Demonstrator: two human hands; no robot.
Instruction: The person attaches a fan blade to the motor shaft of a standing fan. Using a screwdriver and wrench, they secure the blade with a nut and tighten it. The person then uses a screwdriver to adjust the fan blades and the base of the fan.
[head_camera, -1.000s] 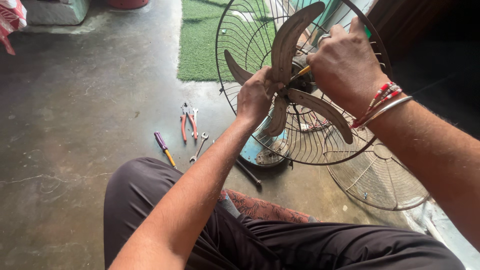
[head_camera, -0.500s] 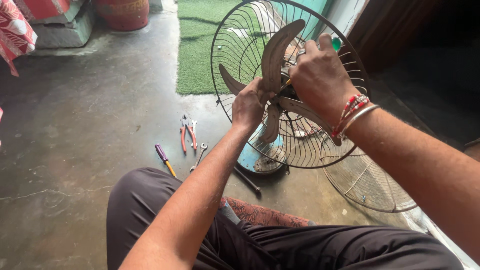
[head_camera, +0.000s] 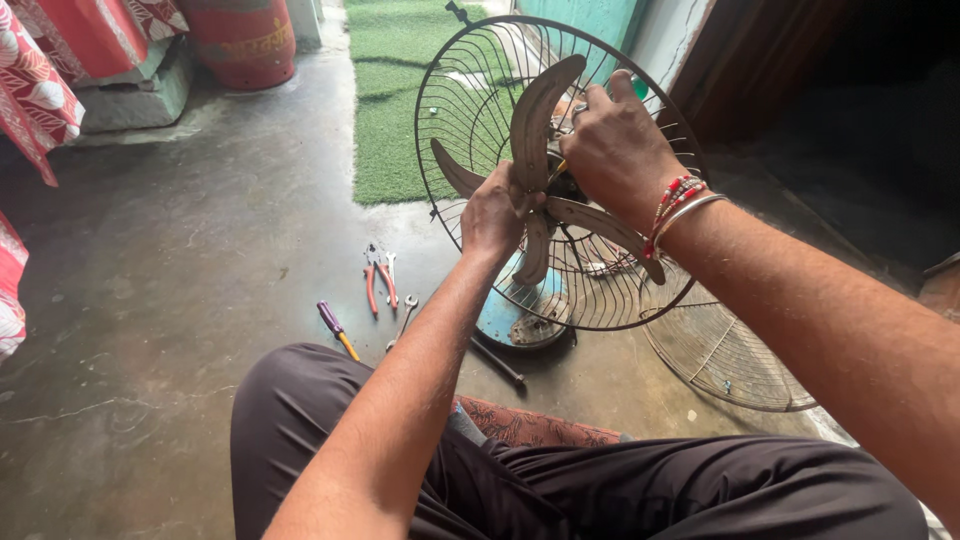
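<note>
Two bare hands are working at the hub of a fan, seen from the person's own head, looking down over dark trousers (head_camera: 560, 490).

Far left: red patterned cloth (head_camera: 45, 90) is hanging over a grey block; a red drum (head_camera: 240, 40) is standing behind it on the concrete floor (head_camera: 170, 290). A green mat (head_camera: 385, 90) is lying further back.

Centre-left, on the floor near the knee: a purple-handled screwdriver (head_camera: 336, 328), red-handled pliers (head_camera: 379, 282) & a small spanner (head_camera: 404, 315), all lying close together, apart from the hands.

Centre: the left hand (head_camera: 497, 215) is gripping the fan blades (head_camera: 535, 150) near the hub, fingers closed round the lower blade root. The blades are sitting inside the round wire rear guard (head_camera: 450, 110), which is standing upright on a blue base (head_camera: 510, 315).

Right: the right hand (head_camera: 620, 150), w/ red bead & metal bangles at the wrist, is clenching over the hub, a thin yellow-tipped tool barely showing under it; can't tell exactly what it is.

Lower right: a second wire guard (head_camera: 730, 355) is leaning just beside the fan.
</note>
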